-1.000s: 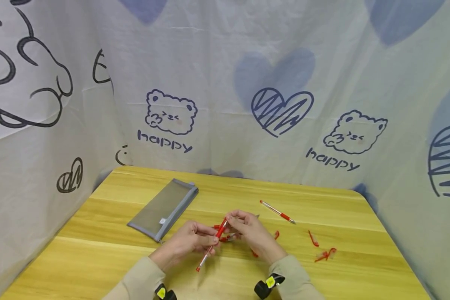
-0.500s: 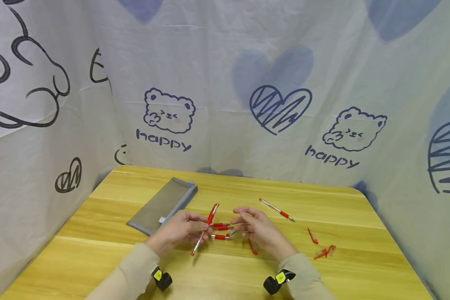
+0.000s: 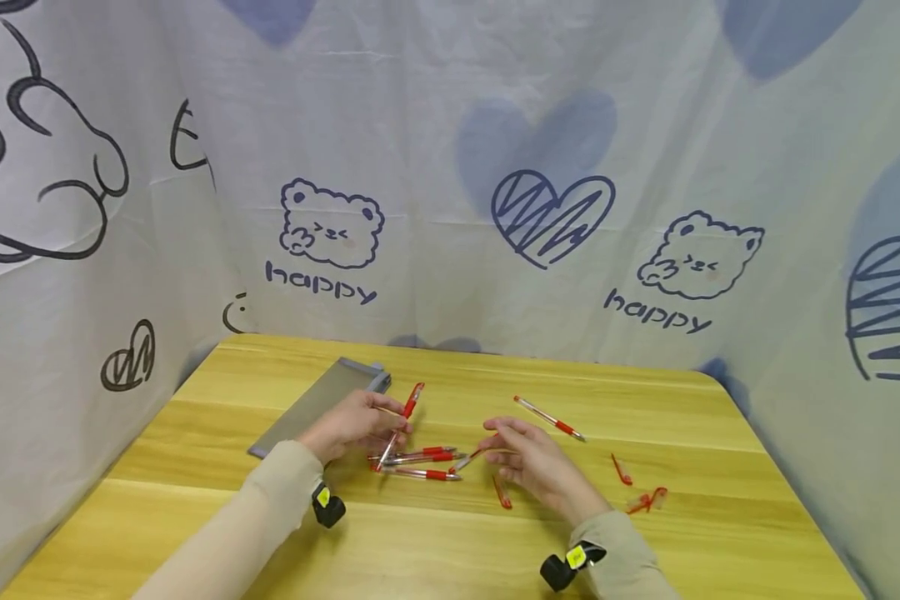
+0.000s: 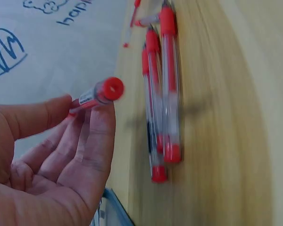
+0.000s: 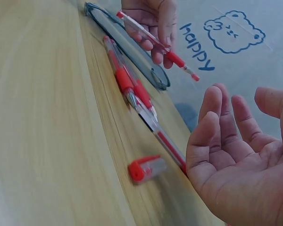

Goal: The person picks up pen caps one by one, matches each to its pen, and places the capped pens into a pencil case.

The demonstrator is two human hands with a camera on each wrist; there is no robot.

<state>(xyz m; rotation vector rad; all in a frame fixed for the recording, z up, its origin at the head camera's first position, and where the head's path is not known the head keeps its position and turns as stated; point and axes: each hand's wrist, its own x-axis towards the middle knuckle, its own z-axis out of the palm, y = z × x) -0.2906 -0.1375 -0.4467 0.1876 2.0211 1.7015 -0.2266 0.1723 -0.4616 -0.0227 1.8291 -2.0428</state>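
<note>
In the head view my left hand (image 3: 356, 423) pinches a capped red gel pen (image 3: 412, 402) between thumb and fingers, raised over the table with its cap end pointing up and away. The left wrist view shows this pen (image 4: 99, 94) nearly end-on. Below it several uncapped red pens (image 3: 423, 474) lie loosely together on the table. My right hand (image 3: 543, 468) hovers to their right, fingers loosely bent, nothing between them. One pen (image 5: 162, 136) runs partly behind that hand in the right wrist view. A loose red pen cap (image 3: 502, 492) lies beside it.
A grey zip pouch (image 3: 300, 408) lies at the left, partly behind my left hand. Farther back right is another uncapped pen (image 3: 547, 417). More loose caps (image 3: 648, 500) lie at the right of the wooden table (image 3: 420, 550). Printed cloth (image 3: 435, 167) hangs around it.
Both hands were together at the pen. The right hand has let go and drawn away to the right. My left hand has carried the pen left and away, towards the pouch.
</note>
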